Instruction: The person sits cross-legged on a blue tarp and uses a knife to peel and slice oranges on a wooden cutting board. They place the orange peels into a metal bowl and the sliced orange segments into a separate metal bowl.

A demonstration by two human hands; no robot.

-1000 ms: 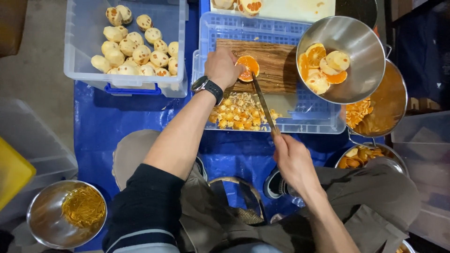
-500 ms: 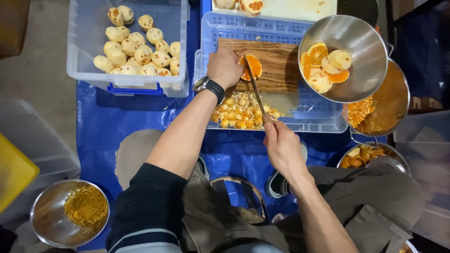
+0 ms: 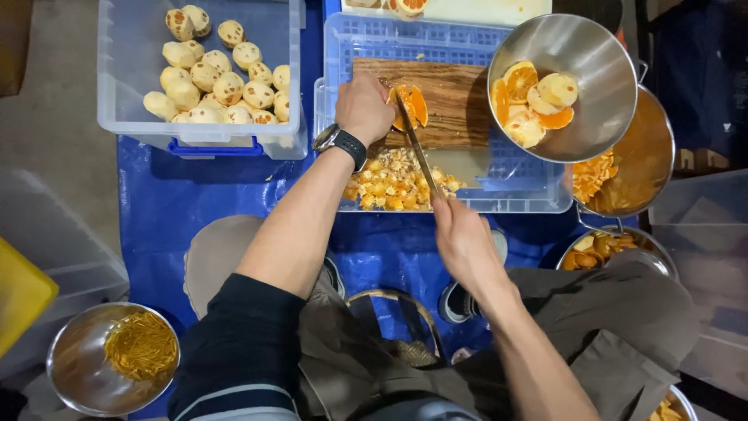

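wooden board (image 3: 456,105) on blue crate, left fingers (image 3: 372,100) pinching orange half (image 3: 413,105), right fingers (image 3: 452,214) gripping knife (image 3: 414,144)

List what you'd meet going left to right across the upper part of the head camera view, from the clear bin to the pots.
Clear bin of peeled fruit → left hand → orange half on the wooden board → steel bowl of cut oranges → pot of peels.

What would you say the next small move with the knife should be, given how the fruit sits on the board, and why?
Probably press the knife down through the orange fruit. The left hand pins it on the wooden board, the right hand grips the handle, and the blade lies across the fruit.
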